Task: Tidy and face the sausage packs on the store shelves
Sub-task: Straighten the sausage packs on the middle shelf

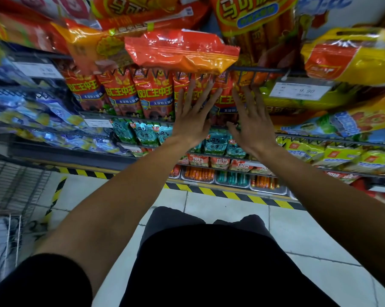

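Both hands are flat and spread wide, holding nothing: left hand [192,120] and right hand [252,125] press the fronts of the red packs [154,94] standing in a row on the middle shelf. Thing to watch is the orange pack [180,52] hanging over the wire rail [264,70] right above them. Bump that rail or shove too hard and I reckon it slides off, or the red row topples backward.

I'm looking at a shop aisle: tiered wire shelves [129,117] crowded with rows of red sausage packs [152,94], a shelf-edge price tag [302,91] reading 9.90, hazard-striped tape [231,194] along the base, pale floor tiles [302,231], and a wire basket [12,191] at left.
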`<state>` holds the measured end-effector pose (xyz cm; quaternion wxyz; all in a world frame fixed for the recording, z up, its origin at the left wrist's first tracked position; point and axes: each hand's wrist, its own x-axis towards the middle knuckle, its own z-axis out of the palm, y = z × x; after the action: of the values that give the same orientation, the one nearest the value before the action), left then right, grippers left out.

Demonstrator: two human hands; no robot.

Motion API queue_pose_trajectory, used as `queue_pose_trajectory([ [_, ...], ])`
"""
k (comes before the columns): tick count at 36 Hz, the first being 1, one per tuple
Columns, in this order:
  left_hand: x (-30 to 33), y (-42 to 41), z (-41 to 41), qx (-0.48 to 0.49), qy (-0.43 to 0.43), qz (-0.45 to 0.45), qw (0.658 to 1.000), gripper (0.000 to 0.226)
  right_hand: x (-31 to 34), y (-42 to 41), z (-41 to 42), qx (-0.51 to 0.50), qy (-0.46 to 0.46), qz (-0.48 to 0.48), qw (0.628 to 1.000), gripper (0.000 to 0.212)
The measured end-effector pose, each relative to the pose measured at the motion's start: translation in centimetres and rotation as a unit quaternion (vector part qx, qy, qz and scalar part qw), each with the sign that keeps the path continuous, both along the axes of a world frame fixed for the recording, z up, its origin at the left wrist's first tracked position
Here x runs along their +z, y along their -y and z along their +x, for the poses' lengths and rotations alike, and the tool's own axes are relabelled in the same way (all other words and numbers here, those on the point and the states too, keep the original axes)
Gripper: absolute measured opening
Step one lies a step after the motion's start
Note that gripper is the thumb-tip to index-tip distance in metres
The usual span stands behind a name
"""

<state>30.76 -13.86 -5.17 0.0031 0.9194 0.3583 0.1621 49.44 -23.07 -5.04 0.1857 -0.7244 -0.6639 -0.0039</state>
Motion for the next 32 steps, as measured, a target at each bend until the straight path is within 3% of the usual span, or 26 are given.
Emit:
queue_pose_trajectory([
  [6, 0.5, 0.1, -0.1, -0.007, -0.007, -0.028, 1.000, 0.088, 0.6, 0.3, -1.1, -0.019, -0.022, -0.029, 0.999, 0.089],
  [11, 1.5, 0.3, -1.0, -0.036, -0.019, -0.107, 0.993, 0.087, 1.6, 2.0, -0.8, 0.008, -0.062, -0.013, 0.998, 0.079],
  [20, 1.1, 0.9, -1.7, -0.163, 0.000, -0.176, 0.971, 0.062, 1.1, 7.6, 0.0, -0.083, -0.106, -0.056, 0.989, 0.075],
  [25, 1.2, 2.4, 1.3, -0.225, -0.008, -0.244, 0.943, 0.062, 1.1, 11.2, 0.9, -0.183, -0.186, -0.068, 0.963, 0.064],
  [32, 1.7, 5.5, 8.6, -0.158, -0.026, -0.346, 0.924, 0.078, 1.1, 14.0, 6.0, -0.309, -0.315, -0.043, 0.897, 0.066],
])
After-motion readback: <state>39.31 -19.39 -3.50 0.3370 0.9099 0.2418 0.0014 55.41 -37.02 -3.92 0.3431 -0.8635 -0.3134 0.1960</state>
